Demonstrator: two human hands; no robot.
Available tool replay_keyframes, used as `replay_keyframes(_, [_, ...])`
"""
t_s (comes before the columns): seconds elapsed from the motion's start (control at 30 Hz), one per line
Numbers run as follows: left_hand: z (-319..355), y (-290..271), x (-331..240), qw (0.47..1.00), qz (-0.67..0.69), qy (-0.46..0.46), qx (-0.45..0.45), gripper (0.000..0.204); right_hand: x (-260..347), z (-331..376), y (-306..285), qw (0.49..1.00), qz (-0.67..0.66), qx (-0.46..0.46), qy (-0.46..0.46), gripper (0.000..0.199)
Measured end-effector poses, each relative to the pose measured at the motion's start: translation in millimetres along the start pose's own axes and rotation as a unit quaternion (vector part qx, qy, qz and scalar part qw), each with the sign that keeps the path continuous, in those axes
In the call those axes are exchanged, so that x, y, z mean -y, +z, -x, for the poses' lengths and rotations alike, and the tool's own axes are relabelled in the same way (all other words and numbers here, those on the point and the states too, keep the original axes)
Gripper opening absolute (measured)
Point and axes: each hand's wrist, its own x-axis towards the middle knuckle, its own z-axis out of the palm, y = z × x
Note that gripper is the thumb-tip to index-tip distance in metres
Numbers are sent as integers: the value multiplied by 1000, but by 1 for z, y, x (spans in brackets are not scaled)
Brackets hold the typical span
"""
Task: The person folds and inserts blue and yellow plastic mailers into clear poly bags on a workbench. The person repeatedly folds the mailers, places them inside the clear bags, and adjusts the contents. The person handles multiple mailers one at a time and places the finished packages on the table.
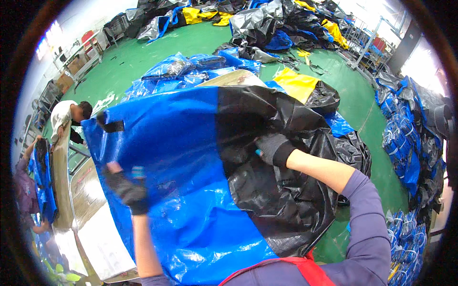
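Note:
A large blue-and-black plastic sheet (181, 143) is spread in front of me, blue on the left and black on the right, with a dark rectangular patch near its far left corner. My left hand (126, 188), in a dark knit glove and smeared by motion, is over the blue part near the left edge, thumb and fingers apart. A teal covering shows at its thumb. On the wrinkled black part, my right hand (274, 148), gloved alike, has its fingers closed at a fold. A teal bit shows by its thumb; its fingertips are partly hidden.
Under the sheet is a pale table (102, 233). Blue bundles (174, 66) lie beyond it, with a yellow-and-black sheet (298, 86) at right. Tied blue stacks (403, 138) line the right side. Two people work at left, one in a white top (64, 114). Sheets heap up far back.

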Motion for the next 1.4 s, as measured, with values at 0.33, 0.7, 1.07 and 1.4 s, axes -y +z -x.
replay_keyframes(0.33, [61,11,-139,863,148,228,426,69,-23,-49,-100,985,69,-125,-91,67])
replay_keyframes(0.7, [71,-22,-273,789,291,389,376,63,-64,202,-81,954,-210,-122,175,55])
replay_keyframes(1.07, [117,-225,-102,961,-19,-69,267,75,-4,33,22,985,142,92,30,93])
replay_keyframes(1.4, [282,-390,8,579,274,-752,157,45,-28,54,22,972,196,124,47,98])
